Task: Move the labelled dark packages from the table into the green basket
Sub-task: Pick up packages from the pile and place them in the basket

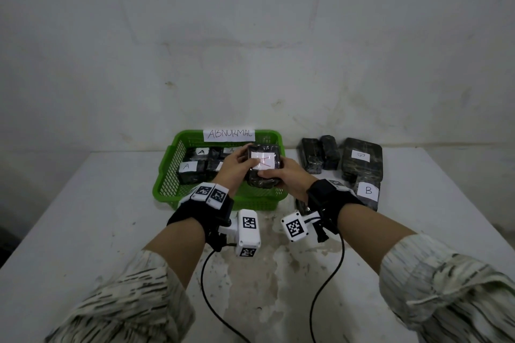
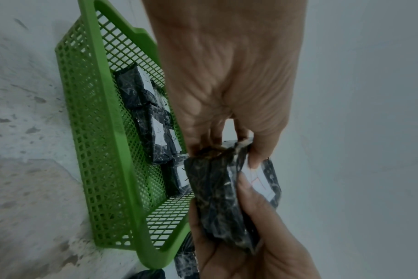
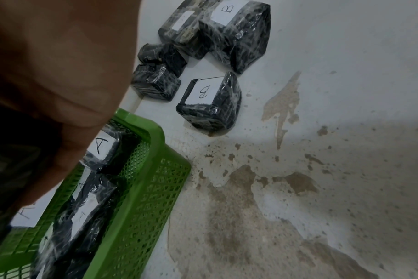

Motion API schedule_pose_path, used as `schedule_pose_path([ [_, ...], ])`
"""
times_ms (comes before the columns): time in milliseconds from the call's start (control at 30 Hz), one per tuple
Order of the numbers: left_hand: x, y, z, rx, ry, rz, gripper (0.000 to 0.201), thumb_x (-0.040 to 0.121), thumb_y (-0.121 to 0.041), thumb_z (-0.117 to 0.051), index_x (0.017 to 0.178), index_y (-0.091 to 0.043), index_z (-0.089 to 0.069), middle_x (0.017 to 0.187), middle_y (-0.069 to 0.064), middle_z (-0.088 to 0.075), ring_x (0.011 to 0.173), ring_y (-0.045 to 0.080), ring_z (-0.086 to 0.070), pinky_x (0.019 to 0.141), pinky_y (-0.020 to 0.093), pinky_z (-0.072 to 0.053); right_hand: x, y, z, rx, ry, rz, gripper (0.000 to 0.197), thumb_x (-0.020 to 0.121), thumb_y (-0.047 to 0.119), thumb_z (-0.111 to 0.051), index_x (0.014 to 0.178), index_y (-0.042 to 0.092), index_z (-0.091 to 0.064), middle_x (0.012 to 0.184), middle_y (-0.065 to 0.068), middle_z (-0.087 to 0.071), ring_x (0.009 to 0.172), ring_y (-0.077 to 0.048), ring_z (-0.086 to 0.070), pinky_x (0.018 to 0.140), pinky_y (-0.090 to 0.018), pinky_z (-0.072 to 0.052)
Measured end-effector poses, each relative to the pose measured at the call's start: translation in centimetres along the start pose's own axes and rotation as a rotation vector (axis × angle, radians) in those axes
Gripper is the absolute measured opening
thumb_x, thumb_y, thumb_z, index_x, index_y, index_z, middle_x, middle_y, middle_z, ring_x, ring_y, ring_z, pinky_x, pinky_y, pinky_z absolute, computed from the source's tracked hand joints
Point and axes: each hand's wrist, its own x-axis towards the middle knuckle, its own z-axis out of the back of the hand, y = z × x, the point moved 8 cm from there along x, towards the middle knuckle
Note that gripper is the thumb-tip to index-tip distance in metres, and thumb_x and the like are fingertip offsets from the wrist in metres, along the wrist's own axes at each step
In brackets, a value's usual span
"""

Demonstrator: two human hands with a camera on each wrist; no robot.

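Observation:
Both hands hold one dark wrapped package (image 1: 263, 166) with a white label above the right half of the green basket (image 1: 167, 175). My left hand (image 1: 237, 164) grips its left and far side, thumb on the label. My right hand (image 1: 281, 177) grips its near right side, thumb on top. In the left wrist view the same package (image 2: 217, 198) hangs between the two hands beside the basket (image 2: 103, 151). Several packages labelled A (image 1: 187, 167) lie in the basket's left half. The right wrist view shows mostly the right palm (image 3: 60, 75) and the basket's corner (image 3: 143, 188).
On the table (image 1: 83, 217) right of the basket lie more dark packages: two unlabelled ones (image 1: 320, 156), a large flat one (image 1: 362, 159), and one labelled B (image 1: 367, 191). A paper sign "ABNORMAL" (image 1: 229, 134) sits on the basket's far rim. Cables trail from both wrists.

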Motion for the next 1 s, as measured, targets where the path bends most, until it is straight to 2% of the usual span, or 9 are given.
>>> schedule_pose_path([
  [133,0.0,-0.7,0.2,0.04,-0.029,-0.014,0.047,0.085,-0.005,-0.065,0.129,-0.011,-0.052,0.124,0.016,-0.059,0.114,0.031,-0.057,0.101,0.047,-0.046,-0.1,1.0,1.3,-0.059,-0.102,0.078,0.081,0.08,-0.004,-0.07,0.145,0.025,-0.031,0.124,-0.011,-0.054,0.115,-0.029,-0.056,0.086,-0.04,-0.055],
  [233,-0.1,-1.0,0.1,0.039,-0.014,0.02,0.04,0.095,-0.017,-0.052,0.134,-0.009,-0.048,0.131,0.017,-0.055,0.121,0.031,-0.052,0.1,0.044,-0.046,-0.4,1.7,1.7,-0.202,-0.15,0.149,0.055,0.084,-0.006,-0.063,0.128,0.024,-0.05,0.126,-0.011,-0.045,0.112,-0.029,-0.053,0.075,-0.031,-0.055],
  [333,0.0,-0.9,0.4,0.008,-0.013,0.051,0.038,0.101,-0.013,-0.036,0.138,-0.009,-0.045,0.131,0.018,-0.053,0.115,0.03,-0.054,0.093,0.042,-0.047,-0.7,1.8,1.1,-0.2,-0.145,0.075,0.029,0.097,0.01,-0.047,0.121,0.02,-0.061,0.127,-0.009,-0.051,0.105,-0.023,-0.055,0.083,-0.035,-0.05],
  [433,-0.2,-0.7,0.8,0.007,-0.017,0.038,0.039,0.102,-0.013,-0.034,0.141,-0.015,-0.041,0.132,0.015,-0.053,0.107,0.025,-0.055,0.089,0.039,-0.048,-1.1,1.9,0.7,-0.224,-0.15,-0.025,0.042,0.102,0.043,-0.035,0.131,0.017,-0.051,0.13,-0.005,-0.051,0.112,-0.022,-0.053,0.095,-0.041,-0.041],
  [567,-0.6,-0.4,0.6,0.042,0.053,0.044,0.04,0.103,-0.021,-0.033,0.142,-0.02,-0.038,0.131,0.014,-0.057,0.109,0.023,-0.058,0.081,0.035,-0.051,-1.5,2.2,0.4,-0.224,-0.143,0.002,0.04,0.097,0.043,-0.047,0.12,0.011,-0.043,0.118,-0.004,-0.055,0.096,-0.012,-0.055,0.064,-0.021,-0.044],
  [667,-0.5,-0.6,0.6,0.031,0.062,0.057,0.038,0.102,-0.018,-0.037,0.14,-0.018,-0.036,0.118,0.013,-0.064,0.098,0.021,-0.065,0.073,0.035,-0.056,-2.0,2.3,0.2,-0.159,-0.111,0.02,0.013,0.098,0.031,-0.051,0.089,0.022,-0.054,0.091,0.005,-0.061,0.077,-0.003,-0.058,0.06,-0.017,-0.047],
  [767,-0.1,-0.8,1.5,0.069,-0.039,0.033,0.034,0.099,-0.016,-0.044,0.133,-0.014,-0.04,0.087,0.008,-0.062,0.073,0.014,-0.065,0.057,0.027,-0.055,-1.8,2.4,-0.1,-0.165,-0.138,0.028,0.014,0.097,0.03,-0.053,0.092,0.019,-0.06,0.099,-0.005,-0.066,0.083,-0.014,-0.063,0.071,-0.025,-0.052],
  [867,0.4,-0.9,2.1,0.278,-0.081,-0.039,0.037,0.095,-0.02,-0.053,0.13,-0.009,-0.048,0.108,0.009,-0.057,0.095,0.02,-0.058,0.073,0.026,-0.049,-1.1,2.0,0.0,-0.192,-0.18,0.029,0.021,0.097,0.032,-0.052,0.1,0.014,-0.061,0.11,-0.013,-0.064,0.101,-0.027,-0.062,0.093,-0.04,-0.05],
  [1000,0.3,0.3,1.6,0.27,0.009,0.025,0.035,0.096,-0.023,-0.051,0.129,-0.014,-0.052,0.126,0.008,-0.055,0.119,0.023,-0.05,0.096,0.037,-0.041,-0.6,1.5,0.2,-0.22,-0.188,0.029,0.027,0.097,0.033,-0.05,0.107,0.011,-0.063,0.117,-0.018,-0.065,0.11,-0.033,-0.062,0.097,-0.043,-0.048],
])
